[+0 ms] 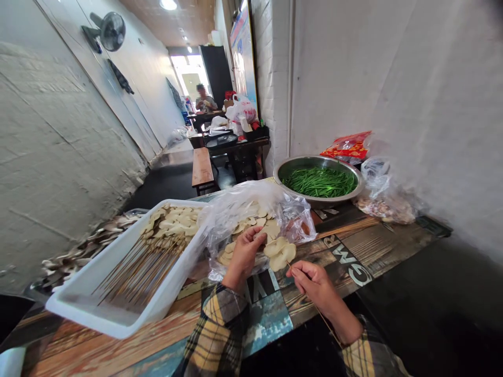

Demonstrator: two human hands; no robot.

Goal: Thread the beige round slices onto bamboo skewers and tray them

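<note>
My left hand (244,253) reaches into a clear plastic bag (236,209) of pale round slices (280,252), its fingers curled on a slice at the bag's mouth. My right hand (314,283) is closed on a thin bamboo skewer (291,268) whose tip points toward the slices. Both sleeves are yellow plaid. To the left, a white rectangular tray (98,309) holds several filled skewers with slices at their far ends.
A steel bowl of green stalks (320,182) stands at the back right of the wooden table (126,335), with plastic bags (383,199) beside it and loose skewers (346,228) in front. Mushrooms (78,248) lie left of the tray. A person sits far down the aisle (204,98).
</note>
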